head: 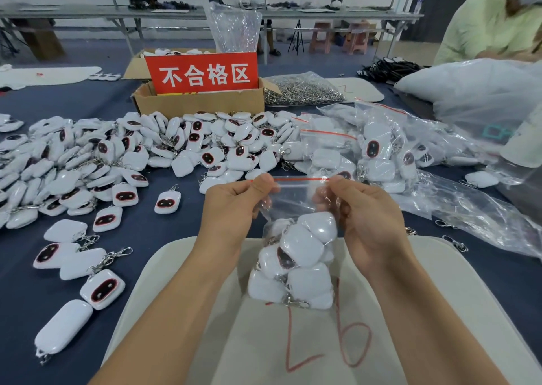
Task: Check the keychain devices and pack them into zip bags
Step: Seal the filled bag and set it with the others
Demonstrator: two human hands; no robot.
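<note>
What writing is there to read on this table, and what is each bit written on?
"不合格区": white on the red sign in the cardboard box.
"L6", or maybe a tick and 6: drawn in red on the beige pad.
Teal mark on the big bag at right: too blurred to read.
The zip bag that the left hand and right hand pinch: no text, only a red strip.

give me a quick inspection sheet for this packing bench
surface: dark blue table with a beige mat marked in red
job's things: zip bag of white keychains held over the mat; loose pile at left; filled bags at right
clutter: box with a red sign; bag of metal clips
grippers: left hand and right hand pinch the zip bag's red strip
cables: none sure; black bundle far right, unclear
surroundings: person at right; long tables behind
</note>
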